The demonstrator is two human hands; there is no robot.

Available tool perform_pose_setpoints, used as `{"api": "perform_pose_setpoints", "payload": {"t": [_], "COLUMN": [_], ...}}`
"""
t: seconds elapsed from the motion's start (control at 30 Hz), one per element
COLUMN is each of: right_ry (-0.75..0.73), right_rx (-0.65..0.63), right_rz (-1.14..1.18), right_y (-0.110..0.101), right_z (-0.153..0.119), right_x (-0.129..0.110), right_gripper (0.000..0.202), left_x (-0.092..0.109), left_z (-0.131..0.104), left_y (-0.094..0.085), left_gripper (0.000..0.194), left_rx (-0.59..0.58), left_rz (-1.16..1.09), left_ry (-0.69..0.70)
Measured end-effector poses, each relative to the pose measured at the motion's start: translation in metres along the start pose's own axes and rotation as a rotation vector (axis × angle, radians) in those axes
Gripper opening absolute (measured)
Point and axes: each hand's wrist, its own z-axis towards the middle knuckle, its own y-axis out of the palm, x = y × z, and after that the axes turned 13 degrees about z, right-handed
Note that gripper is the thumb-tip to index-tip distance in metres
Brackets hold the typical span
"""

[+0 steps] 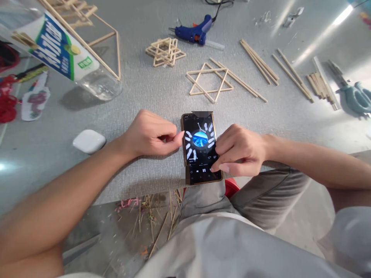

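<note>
We rest our left hand (150, 133) on the grey counter (150, 96), fingers curled in narrow, their tips touching the left edge of a smartphone (201, 148) and gripping nothing. Our right hand (236, 150) lies over the phone's right side, fingers bent, with the thumb pressed on the lower part of the lit screen; it closes around nothing either. The phone lies flat at the counter's near edge and shows a music player with a round blue cover picture and a pause button; its small lines of writing are too fine to read.

Left of our left hand sits a white earbud case (89, 141), lid closed, well apart from the phone. Beyond the phone lies a flat six-pointed star of wooden sticks (210, 82), and past it a stacked stick star (165, 51) and a blue glue gun (194, 31). Loose sticks (259, 61) lie to the right, with pale blue scissors (358, 96) at the far right. At upper left a clear plastic bottle (72, 58) carries a blue and white label with large characters we cannot make out; what it holds cannot be told.
</note>
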Motion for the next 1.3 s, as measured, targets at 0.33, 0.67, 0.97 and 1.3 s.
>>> {"api": "perform_pose_setpoints", "payload": {"t": [0.33,0.67,0.97,1.3], "right_ry": [0.002,0.000,-0.019,-0.008], "right_rx": [-0.010,-0.010,0.023,-0.004], "right_rz": [0.004,-0.025,-0.006,-0.017], "right_y": [0.0006,0.0014,0.0015,0.0022], "right_z": [-0.0007,-0.0004,-0.0002,0.0001], "right_x": [0.0014,0.0009,0.0006,0.0018], "right_gripper": [0.049,0.049,0.049,0.050], "left_x": [-0.0013,-0.0022,-0.0012,-0.0016], "left_z": [0.0011,-0.0006,0.0017,0.0017], "left_y": [0.0006,0.0010,0.0005,-0.0002], "left_gripper": [0.050,0.051,0.051,0.049], "left_rx": [0.016,-0.059,-0.001,-0.062], "left_rz": [-0.062,-0.060,-0.079,-0.101], "left_ry": [0.012,-0.043,-0.006,-0.024]}}
